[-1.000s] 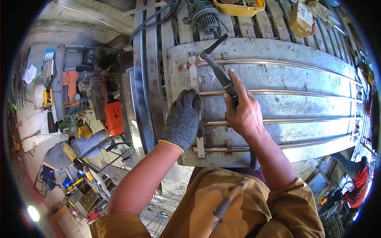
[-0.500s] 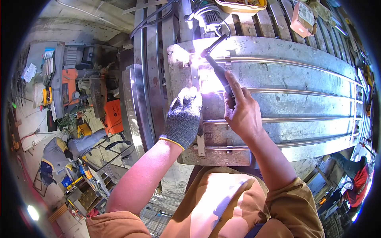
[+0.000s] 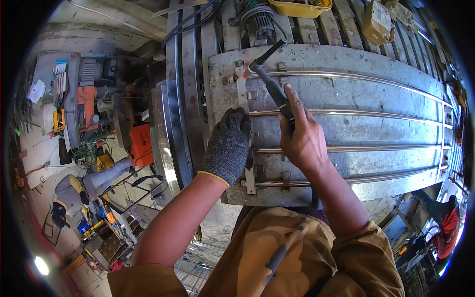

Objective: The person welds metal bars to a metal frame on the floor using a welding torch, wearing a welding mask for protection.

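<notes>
My bare right hand (image 3: pixel 306 138) is closed around the handle of a TIG welding torch (image 3: pixel 275 93), index finger stretched along it. The torch head sits by the far end of a flat metal bar (image 3: pixel 242 90), where a shiny rod meets it; a faint reddish glow shows there and no arc burns. My left hand (image 3: pixel 226 146), in a grey knit glove with a yellow cuff edge, lies over the middle of the bar. Its fingers are curled together at the bar, their tips partly hidden. Several polished rods (image 3: pixel 346 115) run rightward from the bar across a metal plate (image 3: pixel 366 96).
Beyond the plate, an angle grinder (image 3: pixel 261 24), a yellow tray (image 3: pixel 302 10) and a cardboard box (image 3: pixel 378 24) lie on slats. Long metal profiles (image 3: pixel 173 128) stand at left. A person (image 3: pixel 74 193) bends at lower left, near an orange box (image 3: pixel 141 145); another person (image 3: pixel 442 225) is at far right.
The bright white welding arc at the torch tip has gone out, and the scene is darker. Both hands stay almost in place, the torch still by the bar's far end.
</notes>
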{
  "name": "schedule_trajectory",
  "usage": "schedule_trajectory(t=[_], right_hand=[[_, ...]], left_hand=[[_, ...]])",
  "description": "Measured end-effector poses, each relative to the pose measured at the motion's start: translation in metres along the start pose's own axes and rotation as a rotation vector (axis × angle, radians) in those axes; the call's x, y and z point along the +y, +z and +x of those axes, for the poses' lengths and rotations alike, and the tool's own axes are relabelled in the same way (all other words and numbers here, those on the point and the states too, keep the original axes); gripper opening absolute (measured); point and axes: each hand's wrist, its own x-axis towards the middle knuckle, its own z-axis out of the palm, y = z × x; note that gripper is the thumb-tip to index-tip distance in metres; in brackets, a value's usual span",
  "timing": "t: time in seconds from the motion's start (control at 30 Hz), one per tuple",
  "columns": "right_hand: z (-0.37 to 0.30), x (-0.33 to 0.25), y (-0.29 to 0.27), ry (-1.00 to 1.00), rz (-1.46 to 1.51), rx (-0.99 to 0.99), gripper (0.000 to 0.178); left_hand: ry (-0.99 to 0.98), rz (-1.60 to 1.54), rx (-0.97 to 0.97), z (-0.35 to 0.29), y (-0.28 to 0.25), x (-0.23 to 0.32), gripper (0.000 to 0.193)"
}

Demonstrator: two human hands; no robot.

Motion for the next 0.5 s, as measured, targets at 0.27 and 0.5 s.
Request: schedule_trajectory(t=[0.27,0.5], right_hand=[[-0.001,-0.002,0.001,-0.001,-0.091,-0.038,0.075],[-0.003,-0.01,-0.004,0.035,-0.139,-0.086,0.077]], left_hand=[[0.25,0.295,0.103,-0.004,0.012,-0.018,0.033],[0.316,0.373,0.109,-0.015,0.001,-0.01,0.049]])
